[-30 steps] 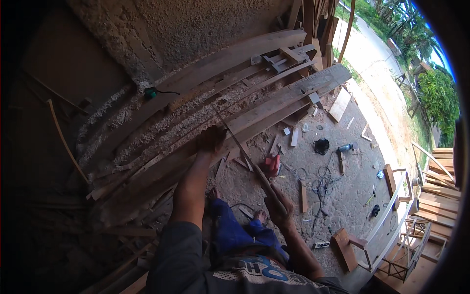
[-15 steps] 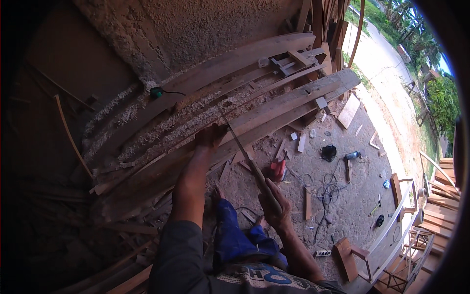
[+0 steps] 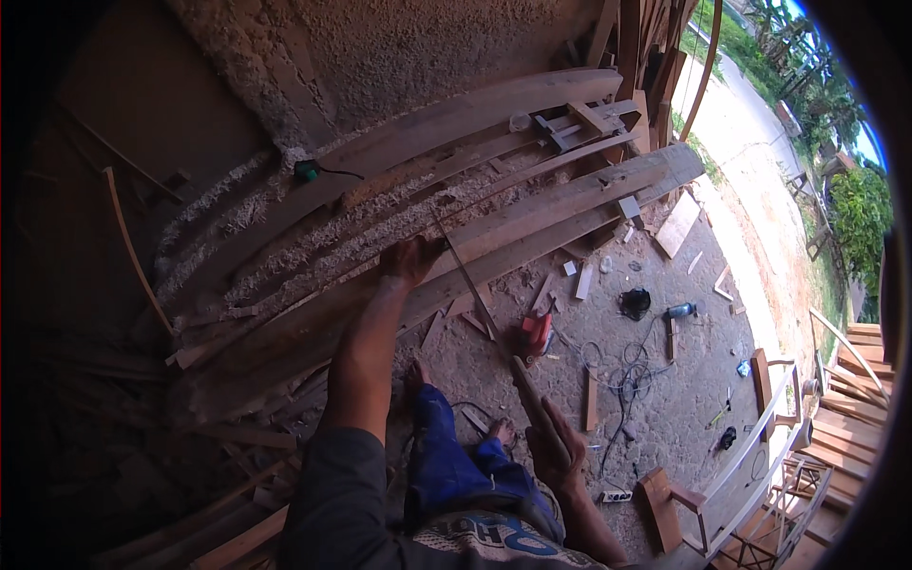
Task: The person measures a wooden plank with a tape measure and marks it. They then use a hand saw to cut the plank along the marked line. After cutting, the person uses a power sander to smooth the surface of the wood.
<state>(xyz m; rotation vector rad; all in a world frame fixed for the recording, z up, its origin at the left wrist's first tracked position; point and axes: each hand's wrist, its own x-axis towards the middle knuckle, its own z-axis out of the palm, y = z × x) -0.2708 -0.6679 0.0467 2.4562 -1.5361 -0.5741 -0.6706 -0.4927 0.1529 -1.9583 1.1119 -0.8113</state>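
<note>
Across a long, pale-brown timber beam (image 3: 560, 202) lies a thin, dark saw-like tool (image 3: 468, 276), its brown handle (image 3: 528, 384) wrapped in the right hand (image 3: 558, 448); the left hand (image 3: 408, 261) is beside the blade, grip unclear. The beam seems unsevered; any cut's depth is hidden. Below, a red power tool (image 3: 538, 334) and tangled dark cable (image 3: 626, 388) clutter the floor (image 3: 684, 408).
</note>
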